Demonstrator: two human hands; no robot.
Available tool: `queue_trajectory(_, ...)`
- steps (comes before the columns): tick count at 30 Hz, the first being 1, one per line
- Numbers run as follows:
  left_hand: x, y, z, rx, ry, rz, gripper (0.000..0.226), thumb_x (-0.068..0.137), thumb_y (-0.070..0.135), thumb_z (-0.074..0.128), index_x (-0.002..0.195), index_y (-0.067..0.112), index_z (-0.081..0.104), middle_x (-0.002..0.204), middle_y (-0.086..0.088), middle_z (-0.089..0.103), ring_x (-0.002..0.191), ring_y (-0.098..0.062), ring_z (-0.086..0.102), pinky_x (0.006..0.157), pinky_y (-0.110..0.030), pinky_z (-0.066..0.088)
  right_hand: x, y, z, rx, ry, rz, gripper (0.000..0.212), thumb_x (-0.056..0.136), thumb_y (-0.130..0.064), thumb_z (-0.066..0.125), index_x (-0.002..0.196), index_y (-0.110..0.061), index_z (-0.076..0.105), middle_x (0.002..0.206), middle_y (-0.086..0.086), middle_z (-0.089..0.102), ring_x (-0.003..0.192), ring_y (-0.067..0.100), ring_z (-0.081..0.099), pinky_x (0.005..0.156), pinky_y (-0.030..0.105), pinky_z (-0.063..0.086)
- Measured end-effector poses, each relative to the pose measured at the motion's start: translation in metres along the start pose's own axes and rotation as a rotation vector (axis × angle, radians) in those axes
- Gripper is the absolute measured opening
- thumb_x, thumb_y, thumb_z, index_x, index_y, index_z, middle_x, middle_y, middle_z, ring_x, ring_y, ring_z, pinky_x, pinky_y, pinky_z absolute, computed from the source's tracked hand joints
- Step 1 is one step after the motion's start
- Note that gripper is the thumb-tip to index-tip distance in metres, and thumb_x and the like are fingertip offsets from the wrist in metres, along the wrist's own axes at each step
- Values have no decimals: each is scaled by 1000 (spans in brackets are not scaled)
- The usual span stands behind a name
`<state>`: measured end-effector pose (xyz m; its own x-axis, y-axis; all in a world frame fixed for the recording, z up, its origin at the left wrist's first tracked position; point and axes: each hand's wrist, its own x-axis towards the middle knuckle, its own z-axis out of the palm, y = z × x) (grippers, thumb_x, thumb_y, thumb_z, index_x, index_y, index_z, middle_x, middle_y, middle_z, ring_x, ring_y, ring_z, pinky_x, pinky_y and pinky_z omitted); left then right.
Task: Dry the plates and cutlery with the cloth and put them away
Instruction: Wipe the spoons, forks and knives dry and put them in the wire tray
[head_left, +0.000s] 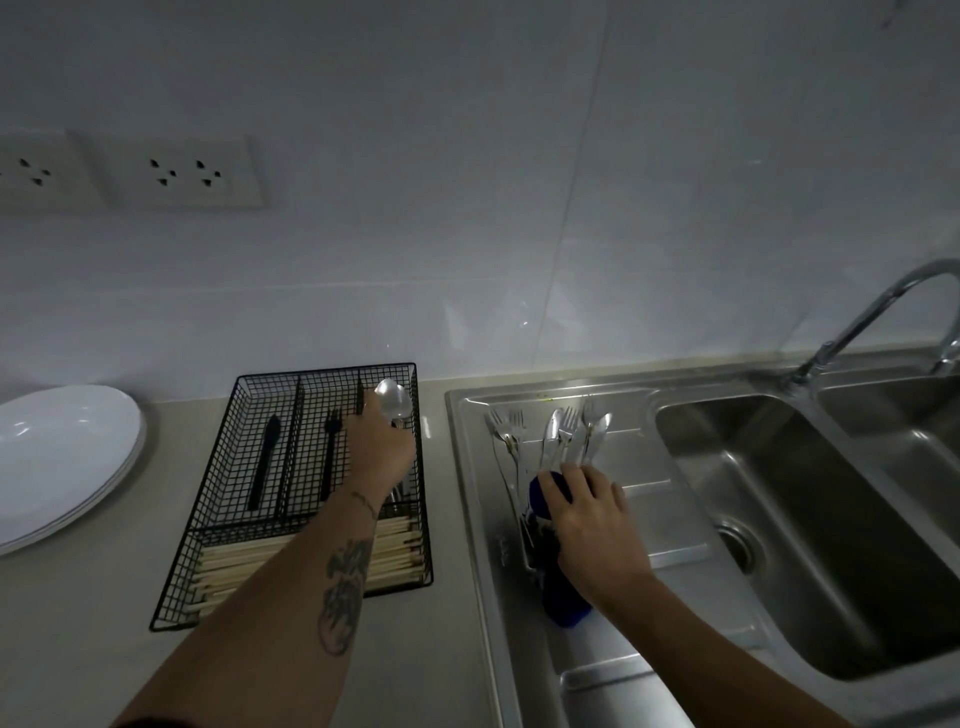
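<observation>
At the middle of the frame, the left hand (382, 452) reached into the black wire cutlery tray (228, 525) and held one silver spoon (393, 399) by its handle, fingers curled round it, the bowl lying in the tray's upper right compartment. The tray had four compartments that could be counted: three long ones across the top and one wide one below. One black knife (265, 462) lay in the left long compartment, one black fork (329, 457) in the middle one, and a heap of pale wooden chopsticks (244, 566), too many to count, filled the lower one.

At the left edge of the frame stood a stack of white plates (57, 457) on the counter; three rims seemed to show, though the count was uncertain.

Right of centre, the right hand (592, 514) rested on a blue cloth (563, 603) on the steel draining board (649, 551), fingers bent over the cloth's upper end. Just above it lay loose silver cutlery (561, 431): about four forks and some other pieces, overlapping too much to count.

A curved tap (878, 312) stood at the upper right, above two sink basins. Two wall sockets (182, 174) sat at the upper left. No writing could be read anywhere.
</observation>
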<state>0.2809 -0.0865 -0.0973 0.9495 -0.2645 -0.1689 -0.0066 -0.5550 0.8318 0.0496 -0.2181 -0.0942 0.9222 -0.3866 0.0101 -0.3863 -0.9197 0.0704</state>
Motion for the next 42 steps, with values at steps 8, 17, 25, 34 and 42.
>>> queue_trajectory(8, -8, -15, 15, 126, -55, -9, 76, 83, -11, 49, 150, 21, 31, 134, -19, 40, 96, -30, 59, 45, -19, 43, -9, 7, 6, 281, -16, 126, 78, 79, -17, 65, 146, -21, 25, 146, 9, 29, 132, 29, 34, 97, 36, 47)
queue_trajectory(17, -41, -8, 3, 233, -35, 200, 73, 83, -12, 49, 149, 17, 40, 154, -11, 33, 123, -23, 46, 81, -21, 46, -28, 12, 29, 343, -10, 174, 56, 81, -26, 60, 134, -29, 41, 116, 1, 54, 100, 20, 53, 86, 39, 48)
queue_trajectory(25, -92, -4, 52, 338, -210, 488, 38, 88, 2, 49, 116, 21, 65, 116, 5, 52, 112, -16, 50, 98, -36, 47, -46, 27, 20, 135, -89, 202, 52, 86, -38, 55, 135, -26, 39, 119, 5, 48, 103, 23, 50, 90, 40, 44)
queue_trajectory(34, -90, 14, 98, 416, -303, 374, 23, 83, 0, 45, 63, 7, 52, 68, -4, 48, 64, -21, 50, 55, -25, 35, -64, 69, 6, -18, -166, 451, 42, 86, -42, 49, 120, -18, 45, 113, 7, 53, 97, 26, 54, 81, 39, 44)
queue_trajectory(42, -73, 33, 136, 527, -172, 230, 11, 89, 9, 60, 84, 4, 68, 88, -9, 67, 80, -25, 66, 68, -30, 52, -67, 62, 42, 198, -178, 376, 81, 76, -47, 59, 142, -21, 18, 135, 15, 36, 121, 36, 38, 103, 57, 31)
